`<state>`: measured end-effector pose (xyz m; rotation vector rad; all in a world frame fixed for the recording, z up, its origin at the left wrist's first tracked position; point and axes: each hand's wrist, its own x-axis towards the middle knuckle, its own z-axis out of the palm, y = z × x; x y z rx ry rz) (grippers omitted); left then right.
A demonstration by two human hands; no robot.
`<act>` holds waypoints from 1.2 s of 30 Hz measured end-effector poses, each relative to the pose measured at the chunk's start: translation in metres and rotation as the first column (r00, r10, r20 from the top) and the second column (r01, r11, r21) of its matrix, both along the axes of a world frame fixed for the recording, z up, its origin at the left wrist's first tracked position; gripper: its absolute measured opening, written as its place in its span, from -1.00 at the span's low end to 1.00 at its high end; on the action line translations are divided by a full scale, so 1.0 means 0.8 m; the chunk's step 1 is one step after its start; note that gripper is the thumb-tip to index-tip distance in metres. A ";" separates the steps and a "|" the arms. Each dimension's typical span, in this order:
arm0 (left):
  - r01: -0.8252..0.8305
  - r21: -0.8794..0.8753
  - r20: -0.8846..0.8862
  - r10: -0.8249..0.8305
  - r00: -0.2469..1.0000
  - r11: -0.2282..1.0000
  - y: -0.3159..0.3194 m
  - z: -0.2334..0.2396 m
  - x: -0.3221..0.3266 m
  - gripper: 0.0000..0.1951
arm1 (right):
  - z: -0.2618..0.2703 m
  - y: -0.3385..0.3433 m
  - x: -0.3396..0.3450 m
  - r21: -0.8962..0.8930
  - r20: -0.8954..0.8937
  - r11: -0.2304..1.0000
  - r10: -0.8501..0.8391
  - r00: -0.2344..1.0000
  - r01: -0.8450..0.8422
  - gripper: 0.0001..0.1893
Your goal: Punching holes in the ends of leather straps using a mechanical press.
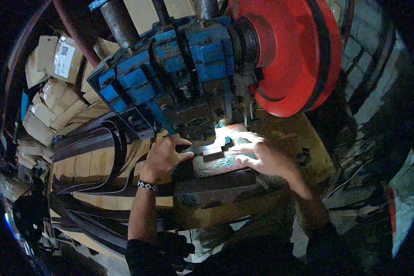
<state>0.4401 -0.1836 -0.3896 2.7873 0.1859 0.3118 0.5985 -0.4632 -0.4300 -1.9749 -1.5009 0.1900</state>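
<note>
A blue-painted power press (200, 51) with a red flywheel (289, 62) stands before me. Brightly lit on its bed is a metal plate (207, 169) with a small block (213, 154) and greenish bits on it. My left hand (165, 153), with a beaded bracelet at the wrist, is at the plate's left side; thumb and fingers are near the end of a thin strip, and whether they grip it I cannot tell. To the right of the block, my right hand (262, 155) hovers over the plate with its fingers spread and nothing seen in them.
Dark curved strips (119, 155) lie over cardboard (93, 162) on the left. Taped cardboard boxes (51, 107) are piled farther back. A small control box (134, 120) hangs on the press's left side. The worn bed (307, 145) extends rightward, with dim clutter and a cable beyond.
</note>
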 end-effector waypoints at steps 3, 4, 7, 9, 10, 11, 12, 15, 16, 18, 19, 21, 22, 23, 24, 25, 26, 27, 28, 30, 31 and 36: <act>0.009 0.010 0.012 -0.009 1.000 1.000 0.000 0.002 -0.002 -0.61 | 0.020 -0.014 0.000 0.213 0.002 0.977 -0.009 1.000 0.009 -0.68; 0.015 0.016 -0.003 -0.015 1.000 1.000 -0.001 0.006 -0.002 -0.61 | 0.030 -0.022 -0.001 0.158 -0.266 0.978 -0.089 0.960 0.134 -0.70; -0.016 -0.022 -0.020 0.016 1.000 1.000 -0.008 0.014 0.000 -0.61 | 0.046 -0.026 -0.010 0.273 -0.539 0.908 -0.130 0.832 0.318 -0.69; -0.013 -0.005 -0.035 0.013 0.999 1.000 -0.007 0.014 0.001 -0.61 | 0.069 -0.031 -0.011 0.219 -0.672 0.869 -0.196 0.714 0.444 -0.49; -0.012 0.014 -0.049 0.012 0.999 1.000 -0.006 0.014 0.001 -0.62 | 0.072 -0.022 -0.014 0.268 -0.663 0.829 -0.210 0.718 0.490 -0.40; -0.012 0.013 -0.050 0.013 0.999 1.000 -0.005 0.014 0.002 -0.62 | 0.070 -0.013 -0.010 0.268 -0.664 0.830 -0.210 0.718 0.490 -0.40; -0.009 -0.010 -0.047 0.009 0.999 1.000 -0.006 0.014 0.005 -0.62 | 0.064 -0.004 -0.003 0.234 -0.626 0.843 -0.249 0.739 0.484 -0.38; -0.003 -0.014 -0.036 0.002 0.999 1.000 0.006 -0.001 0.005 -0.62 | 0.053 0.010 0.000 0.227 -0.585 0.843 -0.282 0.760 0.488 -0.30; 0.009 0.003 -0.025 -0.009 1.000 1.000 0.011 -0.005 0.004 -0.61 | 0.057 0.008 -0.004 0.188 -0.586 0.842 -0.318 0.746 0.506 -0.30; 0.009 -0.002 -0.037 -0.010 0.999 1.000 0.010 -0.001 0.003 -0.61 | 0.057 0.007 -0.004 0.154 -0.640 0.853 -0.299 0.708 0.499 -0.29; 0.018 -0.007 -0.049 -0.018 0.999 1.000 0.006 0.004 0.003 -0.60 | 0.054 0.007 -0.005 0.154 -0.639 0.855 -0.296 0.710 0.495 -0.29; 0.009 -0.037 -0.067 -0.012 0.998 0.999 0.005 0.004 0.003 -0.61 | 0.046 0.001 -0.014 0.209 -0.707 0.835 -0.231 0.668 0.509 -0.28; 0.005 -0.066 -0.086 -0.010 0.996 0.998 0.003 0.003 0.003 -0.61 | 0.050 -0.007 -0.016 0.187 -0.706 0.844 -0.241 0.666 0.503 -0.27; 0.002 -0.069 -0.083 -0.007 0.996 0.998 0.000 0.003 0.002 -0.61 | 0.046 -0.012 -0.018 0.185 -0.703 0.846 -0.241 0.669 0.500 -0.27; 0.016 -0.026 -0.049 -0.017 0.999 1.000 -0.001 0.005 0.000 -0.62 | 0.042 -0.015 -0.021 0.184 -0.688 0.857 -0.237 0.686 0.481 -0.27; 0.028 0.017 -0.015 -0.027 1.000 0.999 -0.002 0.007 -0.002 -0.62 | 0.037 -0.019 -0.024 0.181 -0.672 0.869 -0.233 0.703 0.461 -0.27; 0.021 0.017 -0.014 -0.021 1.000 1.000 -0.002 0.009 -0.006 -0.62 | 0.023 -0.025 -0.023 0.187 -0.626 0.887 -0.224 0.747 0.422 -0.29; -0.008 -0.047 -0.044 0.006 0.999 0.999 -0.001 0.012 -0.007 -0.62 | 0.015 -0.031 -0.024 0.187 -0.625 0.889 -0.222 0.748 0.419 -0.29; -0.040 -0.109 -0.077 0.032 0.997 0.993 0.001 0.016 -0.010 -0.62 | 0.008 -0.036 -0.027 0.181 -0.617 0.897 -0.216 0.757 0.404 -0.30; 0.023 -0.085 -0.002 -0.023 1.000 0.996 0.007 0.029 -0.017 -0.62 | -0.005 -0.048 -0.029 0.248 -0.608 0.893 -0.160 0.778 0.377 -0.35; 0.082 -0.055 0.069 -0.078 0.995 0.995 0.009 0.036 -0.023 -0.62 | -0.004 -0.053 -0.031 0.245 -0.611 0.893 -0.160 0.775 0.377 -0.35; 0.063 -0.047 -0.092 -0.067 0.993 0.997 -0.009 0.089 -0.050 -0.59 | 0.000 -0.061 -0.035 0.237 -0.609 0.888 -0.179 0.772 0.393 -0.44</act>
